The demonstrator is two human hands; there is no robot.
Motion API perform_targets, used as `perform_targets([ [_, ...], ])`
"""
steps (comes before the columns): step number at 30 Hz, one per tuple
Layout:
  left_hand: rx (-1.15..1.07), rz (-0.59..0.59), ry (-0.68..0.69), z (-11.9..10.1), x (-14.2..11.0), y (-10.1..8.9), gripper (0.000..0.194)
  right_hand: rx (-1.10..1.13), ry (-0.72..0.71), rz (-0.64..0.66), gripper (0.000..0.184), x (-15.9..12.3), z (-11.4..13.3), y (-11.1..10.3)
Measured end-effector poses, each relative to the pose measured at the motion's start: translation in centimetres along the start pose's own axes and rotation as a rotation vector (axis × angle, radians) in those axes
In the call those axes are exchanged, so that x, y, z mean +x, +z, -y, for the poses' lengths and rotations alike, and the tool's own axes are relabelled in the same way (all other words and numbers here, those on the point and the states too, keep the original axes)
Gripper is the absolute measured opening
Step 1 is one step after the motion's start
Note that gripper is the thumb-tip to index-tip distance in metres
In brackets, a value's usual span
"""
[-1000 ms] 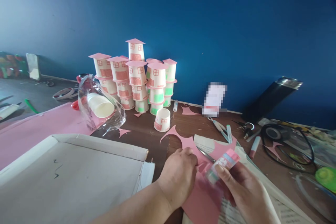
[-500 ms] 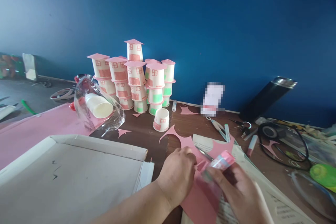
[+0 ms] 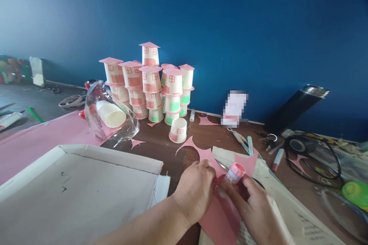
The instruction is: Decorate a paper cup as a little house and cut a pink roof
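My right hand [image 3: 257, 206] is closed around a pink glue stick [image 3: 235, 173], its pink end pointing up and away. Close by on the left, my left hand [image 3: 195, 187] is closed with its fingertips pinching a pink piece of paper that is mostly hidden. Under both hands lies a larger pink paper sheet [image 3: 220, 220] with curved cut-outs, over a printed page [image 3: 287, 206]. A scissors blade [image 3: 220, 164] shows between the hands. Beyond them, an upside-down paper cup [image 3: 178, 131] with red-drawn windows stands alone.
Stacked paper cups [image 3: 151, 80] with pink paper roofs stand near the blue wall. Left are a plastic bag of cups [image 3: 112, 115] and a white cardboard tray [image 3: 112, 157]. Right are markers [image 3: 278, 159], a compass [image 3: 240, 138], a black flask [image 3: 296, 107] and a cable [image 3: 340, 160].
My right hand has brought the glue stick left and turned it more upright, its lower end now at my left fingertips. My left hand stays in nearly the same place.
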State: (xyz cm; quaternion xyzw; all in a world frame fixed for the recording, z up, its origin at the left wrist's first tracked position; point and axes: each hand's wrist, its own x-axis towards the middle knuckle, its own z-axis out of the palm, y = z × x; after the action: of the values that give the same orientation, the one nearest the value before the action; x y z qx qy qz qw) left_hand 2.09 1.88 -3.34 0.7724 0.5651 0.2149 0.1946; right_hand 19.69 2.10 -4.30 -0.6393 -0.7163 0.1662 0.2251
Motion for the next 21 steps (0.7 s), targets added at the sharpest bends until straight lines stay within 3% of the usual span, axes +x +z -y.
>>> perform_targets([
  [3,-0.001,0.015,-0.006,-0.2,0.1,-0.2,0.016,0.016,0.038,-0.012,0.046,-0.5,0.4,-0.5],
  [8,0.065,0.022,-0.028,-0.6,0.0,-0.5,0.024,0.365,0.14,-0.079,0.045,-1.6,2.0,-1.8],
  [10,0.067,0.027,-0.021,-0.6,0.0,-0.5,0.025,0.402,0.138,-0.088,0.043,-1.6,2.2,-2.0],
  [15,0.037,0.016,0.0,-0.3,0.0,-0.4,0.026,0.217,0.047,-0.007,0.043,-1.2,1.2,-1.3],
  [21,0.05,0.011,0.028,-0.1,0.0,-0.2,0.016,0.022,-0.11,-0.04,0.039,-1.3,0.4,-0.4],
])
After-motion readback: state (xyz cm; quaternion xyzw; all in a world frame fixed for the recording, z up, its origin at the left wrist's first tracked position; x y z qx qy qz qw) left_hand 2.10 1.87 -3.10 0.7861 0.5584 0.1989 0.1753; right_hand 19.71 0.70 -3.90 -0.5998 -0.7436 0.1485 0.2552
